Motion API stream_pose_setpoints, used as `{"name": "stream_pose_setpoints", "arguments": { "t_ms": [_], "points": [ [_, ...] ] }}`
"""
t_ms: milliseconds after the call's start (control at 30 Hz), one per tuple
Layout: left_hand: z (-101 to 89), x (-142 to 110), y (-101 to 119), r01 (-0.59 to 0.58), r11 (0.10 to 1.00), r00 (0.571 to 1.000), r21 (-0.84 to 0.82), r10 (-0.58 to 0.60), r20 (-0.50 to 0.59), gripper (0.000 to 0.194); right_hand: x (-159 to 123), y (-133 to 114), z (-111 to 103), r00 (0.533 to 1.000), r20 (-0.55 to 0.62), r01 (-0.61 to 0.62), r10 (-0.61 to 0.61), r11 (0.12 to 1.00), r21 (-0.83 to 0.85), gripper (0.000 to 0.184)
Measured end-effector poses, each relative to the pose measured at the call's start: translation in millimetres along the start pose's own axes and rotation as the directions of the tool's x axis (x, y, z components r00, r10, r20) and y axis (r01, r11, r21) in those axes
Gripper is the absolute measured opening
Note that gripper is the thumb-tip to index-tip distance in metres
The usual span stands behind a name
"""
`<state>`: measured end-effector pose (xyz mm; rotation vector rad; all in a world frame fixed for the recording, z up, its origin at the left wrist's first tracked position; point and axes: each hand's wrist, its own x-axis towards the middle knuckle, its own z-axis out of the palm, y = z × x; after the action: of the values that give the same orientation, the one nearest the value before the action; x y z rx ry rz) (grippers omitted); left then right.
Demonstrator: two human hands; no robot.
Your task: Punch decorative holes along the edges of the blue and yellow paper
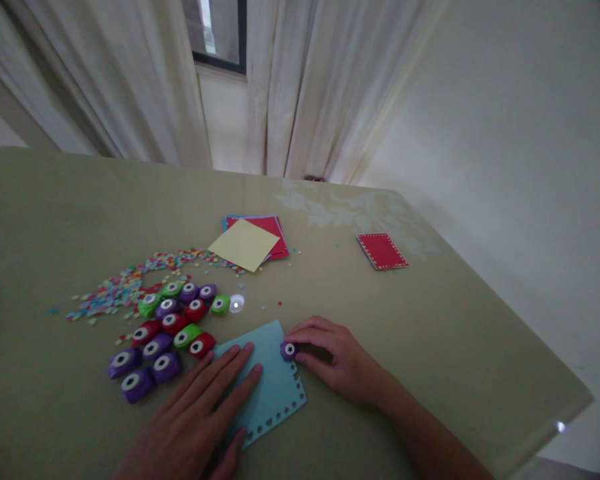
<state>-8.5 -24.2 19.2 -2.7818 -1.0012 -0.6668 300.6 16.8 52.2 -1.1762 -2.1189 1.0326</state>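
Note:
A light blue sheet of paper [273, 373] lies on the table in front of me, with small shaped holes along its near and right edges. My left hand [205, 400] rests flat on the sheet's left part, fingers stretched out. At the sheet's right edge, near the far corner, my right hand [333, 353] pinches a small purple craft punch [289, 351] between thumb and fingers. The punch has a white ring with a dark star and sits on the paper's edge. Several purple, red and green craft punches [173, 324] stand in a cluster left of the sheet.
Colourful paper confetti [125, 290] is scattered behind the punches. A pale yellow sheet [245, 245] tops a stack with a red sheet [280, 230] farther back. A red card with punched edges [383, 251] lies at the right. The table's edge [485, 287] slants down the right side.

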Motion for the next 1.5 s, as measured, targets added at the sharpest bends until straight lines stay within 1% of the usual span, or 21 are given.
{"name": "stream_pose_setpoints", "arguments": {
  "t_ms": [133,333,567,833,1033,1267,1433,1500],
  "points": [
    [1.1,2.0,0.1,0.007,1.000,1.000,0.005,-0.007,-0.012,0.064,-0.2,1.0,-0.2,1.000,0.012,0.009,-0.009,1.000,0.007,0.028],
    [0.2,-2.3,-0.8,-0.016,0.999,1.000,0.028,0.016,0.004,0.065,0.0,-0.3,-0.7,1.000,0.013,-0.001,0.001,1.000,0.007,0.027],
    [0.2,0.0,-0.1,0.001,1.000,1.000,-0.015,-0.001,0.015,0.066,0.3,-1.8,-1.1,1.000,0.016,0.002,-0.002,1.000,0.013,0.027],
    [-1.5,0.5,0.5,-0.008,1.000,1.000,0.019,0.008,-0.002,0.065,-0.2,-0.8,-1.7,1.000,0.023,0.011,-0.011,1.000,0.015,0.029],
    [-4.1,1.0,0.2,-0.029,0.998,1.000,0.057,0.028,0.012,0.064,-0.5,0.0,-0.8,1.000,0.015,0.010,-0.011,1.000,0.021,0.029],
    [-2.4,4.4,-0.1,-0.031,0.999,1.000,0.028,0.031,0.003,0.064,-1.1,0.8,-0.5,1.000,0.020,0.008,-0.009,1.000,0.024,0.029],
    [-5.9,6.4,0.6,-0.029,1.000,1.000,0.011,0.029,0.006,0.064,-2.2,0.6,0.9,1.000,-0.008,0.002,-0.002,0.999,0.044,0.034],
    [-8.1,7.1,1.0,-0.029,0.999,1.000,-0.014,0.029,0.002,0.064,-2.1,-0.6,0.7,0.999,-0.037,-0.027,0.031,0.996,0.084,0.034]
  ]
}}
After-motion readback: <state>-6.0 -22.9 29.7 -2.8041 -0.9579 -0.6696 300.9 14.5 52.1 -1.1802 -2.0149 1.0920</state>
